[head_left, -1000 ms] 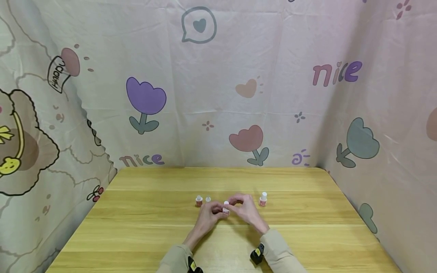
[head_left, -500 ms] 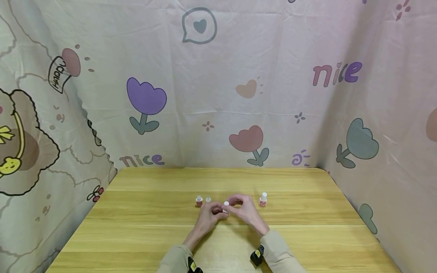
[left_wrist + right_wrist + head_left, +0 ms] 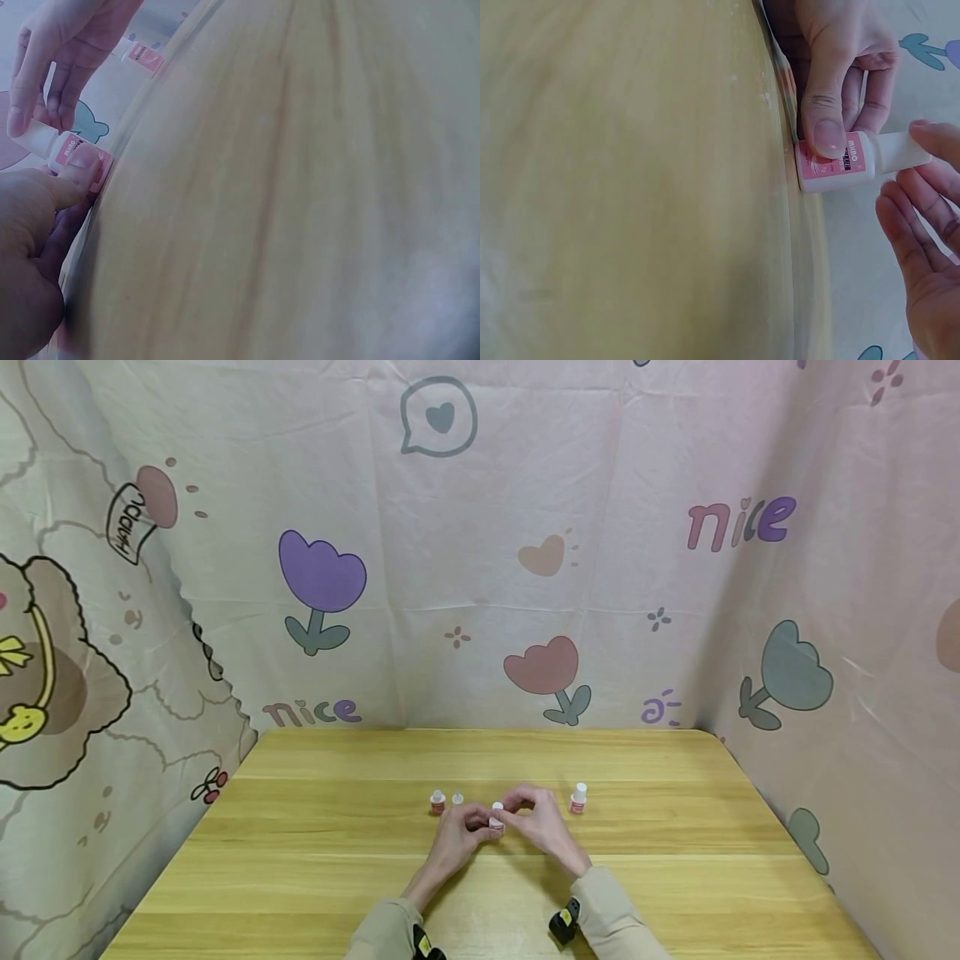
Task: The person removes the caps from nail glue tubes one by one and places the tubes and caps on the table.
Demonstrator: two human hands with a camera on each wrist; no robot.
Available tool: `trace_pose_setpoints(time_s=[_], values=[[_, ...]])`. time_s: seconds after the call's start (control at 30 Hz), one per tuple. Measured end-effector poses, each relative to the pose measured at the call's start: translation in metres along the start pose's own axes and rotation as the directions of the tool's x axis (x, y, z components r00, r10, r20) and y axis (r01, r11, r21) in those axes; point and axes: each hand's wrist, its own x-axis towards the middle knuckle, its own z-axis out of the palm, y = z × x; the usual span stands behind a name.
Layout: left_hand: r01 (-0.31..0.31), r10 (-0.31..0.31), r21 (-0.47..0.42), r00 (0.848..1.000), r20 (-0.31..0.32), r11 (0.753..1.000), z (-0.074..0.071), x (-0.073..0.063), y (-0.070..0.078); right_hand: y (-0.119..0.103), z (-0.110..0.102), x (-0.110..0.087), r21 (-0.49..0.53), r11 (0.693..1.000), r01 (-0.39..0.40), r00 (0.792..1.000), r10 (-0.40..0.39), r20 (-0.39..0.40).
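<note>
A small white bottle with a pink label stands upright on the table between my hands. My left hand grips its body, with the thumb laid across the label in the right wrist view. With thumb and fingertips my right hand pinches the bottle's white cap. The cap sits on the neck; whether it turns cannot be told. In the left wrist view the same bottle's label shows above the left thumb.
A similar bottle with a white cap stands to the right of my right hand. On the left are a pink-labelled bottle with a narrow top and a small whitish thing, partly hidden by my left hand. A printed cloth hangs behind the table.
Both hands stay at the same bottle in the same place. The right hand's fingers shift very slightly around the cap.
</note>
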Motion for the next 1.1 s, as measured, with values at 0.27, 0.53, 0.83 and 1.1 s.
trace_pose_setpoints(time_s=[0.27,0.53,0.83,1.1], values=[[-0.001,0.001,-0.018,1.0,-0.006,1.0,0.0,0.0,-0.002,0.0,-0.001,-0.001,0.026,0.999,-0.035,0.999,0.034,0.043],[0.005,-0.005,0.002,1.0,-0.003,1.0,0.0,0.0,0.0,0.001,0.0,-0.001,0.042,0.995,-0.094,0.995,0.094,0.014],[0.007,-0.007,0.001,1.0,-0.004,1.0,0.0,-0.001,0.001,0.001,0.0,-0.002,0.048,0.996,-0.074,0.997,0.073,0.015],[0.015,-0.014,0.041,0.999,-0.037,0.999,0.004,-0.001,0.011,0.0,0.001,-0.003,0.085,0.996,-0.024,0.999,0.021,0.034]])
